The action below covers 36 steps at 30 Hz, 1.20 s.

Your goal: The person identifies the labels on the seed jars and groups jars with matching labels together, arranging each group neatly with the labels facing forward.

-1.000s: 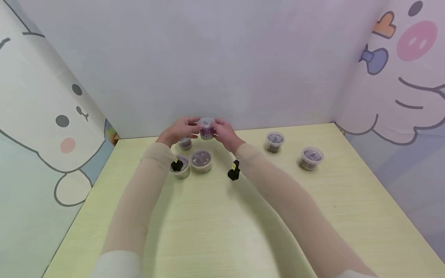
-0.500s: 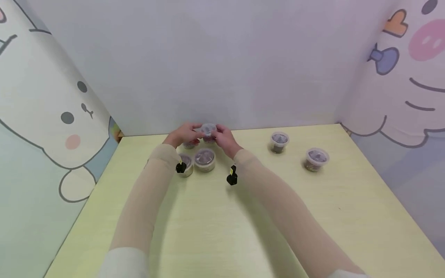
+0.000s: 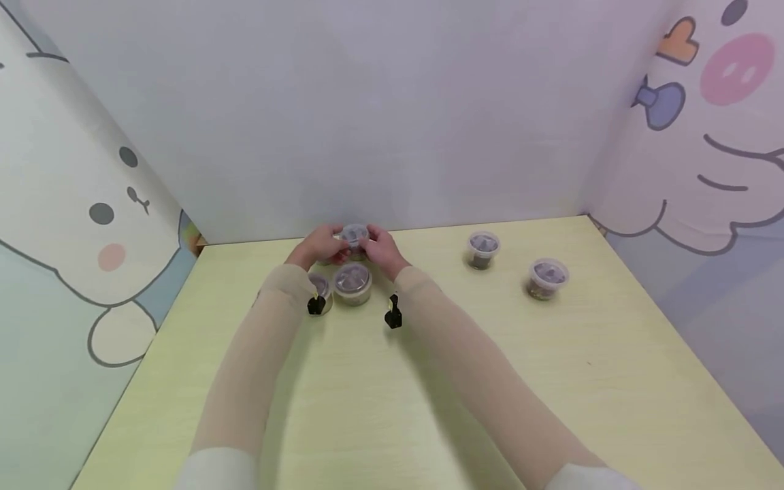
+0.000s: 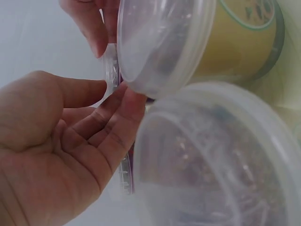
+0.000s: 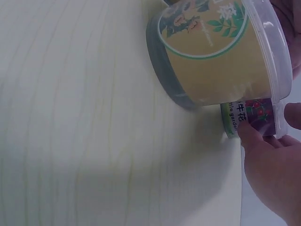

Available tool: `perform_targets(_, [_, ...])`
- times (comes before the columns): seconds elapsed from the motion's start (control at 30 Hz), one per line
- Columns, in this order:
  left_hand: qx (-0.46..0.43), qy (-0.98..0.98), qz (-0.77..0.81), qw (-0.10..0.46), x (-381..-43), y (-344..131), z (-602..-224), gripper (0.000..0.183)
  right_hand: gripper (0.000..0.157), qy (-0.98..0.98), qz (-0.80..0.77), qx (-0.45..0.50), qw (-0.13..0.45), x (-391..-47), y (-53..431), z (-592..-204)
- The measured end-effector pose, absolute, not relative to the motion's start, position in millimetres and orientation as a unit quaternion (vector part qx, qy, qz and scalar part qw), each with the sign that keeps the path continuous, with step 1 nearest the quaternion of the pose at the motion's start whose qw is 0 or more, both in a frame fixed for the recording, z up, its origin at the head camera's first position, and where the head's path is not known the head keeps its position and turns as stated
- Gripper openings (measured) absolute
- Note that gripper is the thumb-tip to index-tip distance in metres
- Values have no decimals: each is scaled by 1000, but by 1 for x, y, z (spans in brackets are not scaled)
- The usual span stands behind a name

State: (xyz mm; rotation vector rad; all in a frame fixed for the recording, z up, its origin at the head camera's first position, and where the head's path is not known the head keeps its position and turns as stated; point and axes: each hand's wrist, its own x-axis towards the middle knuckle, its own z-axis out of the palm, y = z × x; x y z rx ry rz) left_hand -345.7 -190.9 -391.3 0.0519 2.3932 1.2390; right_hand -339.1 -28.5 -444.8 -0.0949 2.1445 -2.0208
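Observation:
A small plastic cup with a clear lid and a purple label stands at the back of the table, between both hands. My right hand grips its right side; in the right wrist view the fingers lie along its label. My left hand holds the other side, thumb and fingers at the lid in the left wrist view. Just in front stands a wider lidded tub with a tan label. Another lidded tub is beside it, partly behind the left wrist. One more cup is mostly hidden by the left hand.
Two more lidded cups stand on the right: one cup farther back, the other cup nearer the right edge. A pale wall rises directly behind the table. Cartoon-printed sheets flank both sides.
The cup between my hands has come down from a raised position to the tabletop and a little left. Both hands moved down with it. The other containers stay where they were.

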Motion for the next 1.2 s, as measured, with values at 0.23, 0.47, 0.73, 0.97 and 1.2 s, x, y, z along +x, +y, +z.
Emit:
perform_targets(0.23, [16, 875, 441, 200, -338, -186, -394, 63, 57, 737, -668, -39, 94, -340, -27, -450])
perform_targets(0.47, [12, 884, 423, 197, -330, -180, -397, 60, 58, 742, -661, -31, 103, -335, -24, -451])
perform_targets(0.73, [23, 915, 364, 172, -328, -183, -389, 56, 59, 805, -582, -83, 73, -339, -18, -438])
perform_targets(0.97, [36, 955, 282, 88, -325, -170, -377, 62, 49, 896, -400, -190, 24, -350, 21, -413])
perform_targets(1.2, [121, 978, 166, 19, -319, -124, -359, 41, 42, 942, -217, -256, 7, -348, 86, -382])
